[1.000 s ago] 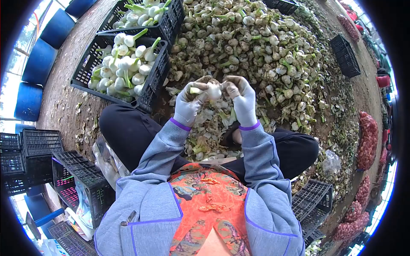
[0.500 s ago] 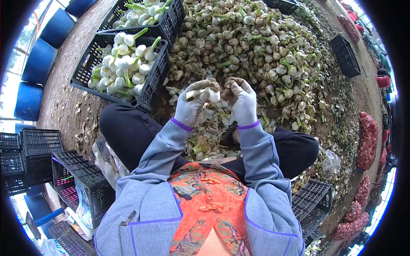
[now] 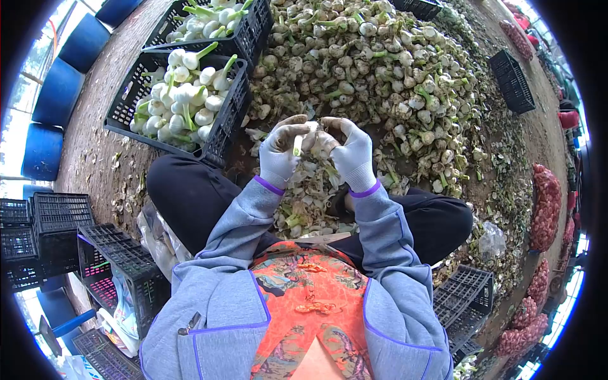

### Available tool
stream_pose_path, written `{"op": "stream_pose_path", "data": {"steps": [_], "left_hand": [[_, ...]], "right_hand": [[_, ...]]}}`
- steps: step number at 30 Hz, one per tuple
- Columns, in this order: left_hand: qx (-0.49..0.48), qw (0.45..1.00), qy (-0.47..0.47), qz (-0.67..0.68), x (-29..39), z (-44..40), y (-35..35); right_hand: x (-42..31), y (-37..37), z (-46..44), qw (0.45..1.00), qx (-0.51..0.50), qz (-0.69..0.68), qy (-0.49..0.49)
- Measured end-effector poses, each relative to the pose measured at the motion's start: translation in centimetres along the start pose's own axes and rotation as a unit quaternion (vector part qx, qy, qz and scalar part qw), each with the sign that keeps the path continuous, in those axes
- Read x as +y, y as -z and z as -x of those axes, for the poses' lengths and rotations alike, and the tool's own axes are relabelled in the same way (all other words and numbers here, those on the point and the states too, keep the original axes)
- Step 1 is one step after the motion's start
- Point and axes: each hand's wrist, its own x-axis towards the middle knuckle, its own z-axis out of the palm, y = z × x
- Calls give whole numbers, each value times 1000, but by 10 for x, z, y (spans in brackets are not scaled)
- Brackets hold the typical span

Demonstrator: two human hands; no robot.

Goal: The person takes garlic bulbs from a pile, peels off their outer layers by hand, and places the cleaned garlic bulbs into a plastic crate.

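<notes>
Grip, left hand [image 3: 278, 152]: thumb and fingers closed on one garlic bulb [image 3: 311, 128], its cut stem [image 3: 297, 147] pointing down toward the wearer. Grip, right hand [image 3: 352, 154]: thumb and fingers bent in at the bulb's right side; whether they pinch it or only touch it, one cannot tell. Bulb: held up between the two hands, ahead of the lap, partly hidden by fingers.

Gloves: white, one pair, browned at the fingertips. Sleeves [image 3: 235, 221]: grey, with purple cuffs. Trousers [image 3: 193, 190]: black, legs bent out to either side.

Peelings [image 3: 297, 212]: loose heap on the ground, below the hands and between the legs. Pile [image 3: 373, 76]: many soiled bulbs with short stems, beyond the hands, spreading to the right.

Near crate [image 3: 230, 111]: black, slatted, beyond the left knee, filled with clean white bulbs, green stems on several. Far crate [image 3: 259, 28]: likewise black, just behind the first, also holding white bulbs.

Drums [image 3: 60, 92]: blue, in a row along the left edge. Side crate [image 3: 512, 83]: black, on the ground right of the pile. Sacks [image 3: 546, 209]: red, filled, along the right edge.
</notes>
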Motion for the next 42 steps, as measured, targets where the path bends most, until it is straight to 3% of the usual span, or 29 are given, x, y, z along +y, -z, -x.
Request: {"op": "stream_pose_path", "data": {"steps": [4,7,11,13,15,17,18,21,22,23,25,27,28,31,33,34,36,42], "left_hand": [[12,1000,3,-23,-10,1,3],[11,999,12,-28,-11,2,4],[44,998,50,7,-9,2,1],[17,999,10,33,7,0,-2],[25,997,33,58,9,-2,1],[64,992,84,66,-2,-2,5],[65,993,69,70,-8,-3,5],[50,998,22,27,-13,-3,7],[49,998,23,27,-14,-2,7],[49,998,35,33,-15,-1,8],[53,997,46,37,-14,-1,11],[90,975,102,176,-13,-3,10],[90,975,103,176,-12,-3,9],[76,992,32,99,-7,-6,10],[67,996,21,56,-10,-3,9],[55,998,7,13,-11,-3,8],[28,995,-40,-85,-8,-2,7],[33,987,-56,-147,-11,0,4]], "right_hand": [[5,-3,0,994,11,98,37],[7,-4,-1,997,-5,71,-5],[20,-4,-4,990,27,132,39],[40,4,-9,972,27,233,-14],[54,4,-11,976,31,216,-17],[57,4,-11,969,60,213,110],[45,1,-9,1000,22,-10,-1],[13,1,-4,988,-60,-128,-58],[13,-4,-3,998,-25,-53,-16],[14,-4,-3,998,-25,-53,-16],[17,-6,-3,996,-16,87,-20],[25,-8,-3,995,-3,97,-16],[31,-9,-2,994,11,106,-12],[28,-13,-4,999,14,16,-49],[13,-10,-1,1000,-13,-3,-11],[9,-8,-2,990,1,107,87],[11,-6,-2,983,7,158,92],[13,-6,-1,967,-3,236,93]]}}
